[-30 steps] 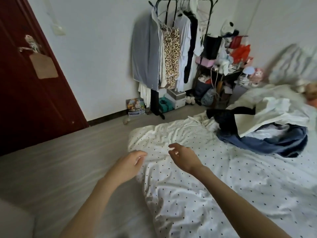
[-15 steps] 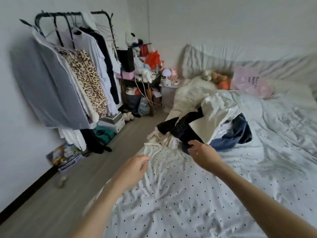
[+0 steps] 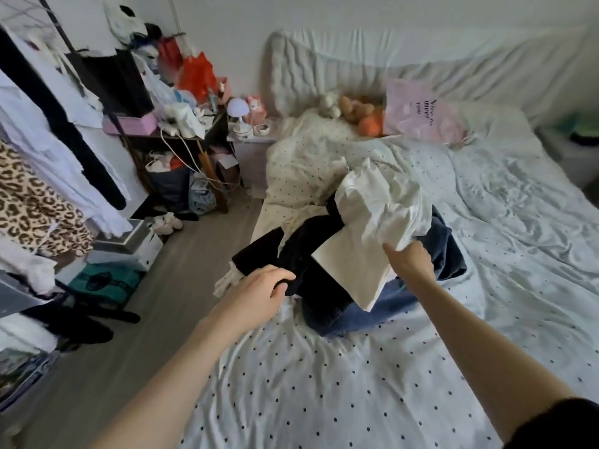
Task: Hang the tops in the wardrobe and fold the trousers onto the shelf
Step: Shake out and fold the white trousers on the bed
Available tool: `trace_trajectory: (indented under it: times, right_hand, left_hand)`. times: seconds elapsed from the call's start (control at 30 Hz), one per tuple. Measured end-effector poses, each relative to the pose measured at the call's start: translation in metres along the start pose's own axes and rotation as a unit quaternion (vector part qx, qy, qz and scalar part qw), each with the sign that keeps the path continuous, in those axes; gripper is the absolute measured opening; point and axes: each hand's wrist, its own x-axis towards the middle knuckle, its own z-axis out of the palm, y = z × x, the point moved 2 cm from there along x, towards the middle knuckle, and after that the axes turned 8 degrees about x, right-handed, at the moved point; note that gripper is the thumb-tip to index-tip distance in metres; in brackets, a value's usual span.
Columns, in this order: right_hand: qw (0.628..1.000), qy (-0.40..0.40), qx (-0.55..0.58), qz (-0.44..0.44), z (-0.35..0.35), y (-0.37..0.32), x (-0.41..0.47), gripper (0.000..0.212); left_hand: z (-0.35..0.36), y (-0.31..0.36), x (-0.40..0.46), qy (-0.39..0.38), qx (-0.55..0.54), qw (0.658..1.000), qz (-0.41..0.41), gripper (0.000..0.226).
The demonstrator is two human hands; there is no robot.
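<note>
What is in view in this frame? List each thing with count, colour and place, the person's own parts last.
white crumpled cotton top: 1, white, top of the pile on the bed
black velvety garment: 1, black, pile's left side, under the white top
dark blue denim garment: 1, blue, bottom of the pile
white polka-dot bedsheet: 1, white with black dots, covering the bed
leopard-print hanging garment: 1, tan and brown, rack at far left
cluttered dark side shelf: 1, dark, between rack and bed
pink printed pillow: 1, pink, head of the bed
left hand: 1, closing on the black garment's edge
right hand: 1, at the white top's lower edge; grip unclear
</note>
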Motion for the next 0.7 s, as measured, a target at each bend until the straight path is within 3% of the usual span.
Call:
trace_trajectory:
  times: [0.07,0.13,0.23,0.33,0.4,0.53,0.7]
  right_hand:
    - [0.987,0.015,0.146,0.065,0.009,0.0,0.035,0.066]
    - [0.951,0.039,0.286,0.106,0.016,0.0,0.061,0.065]
    - [0.908,0.065,0.397,0.122,0.021,0.001,0.082,0.04]
    - [0.934,0.076,0.333,0.106,0.019,0.004,0.074,0.019]
    - [0.957,0.058,0.277,0.066,0.021,0.005,0.055,0.034]
    - [0.977,0.008,0.213,0.024,0.014,0.017,0.005,0.039]
    - [0.997,-0.02,0.017,-0.07,-0.031,0.03,-0.059,0.024]
  left_hand:
    - [0.013,-0.007,0.023,0.012,-0.006,1.0,0.012,0.033]
    - [0.026,-0.015,0.038,0.0,-0.015,1.0,0.014,0.032]
    - [0.042,-0.028,0.047,-0.026,-0.028,0.999,0.001,0.033]
    - [0.05,-0.027,0.057,-0.035,-0.035,0.999,-0.003,0.032]
    - [0.048,-0.017,0.068,-0.023,-0.033,0.999,0.009,0.032]
    - [0.042,0.02,0.088,-0.006,-0.037,0.999,0.026,0.038]
    - [0.041,0.064,0.086,0.032,-0.084,0.996,0.025,0.06]
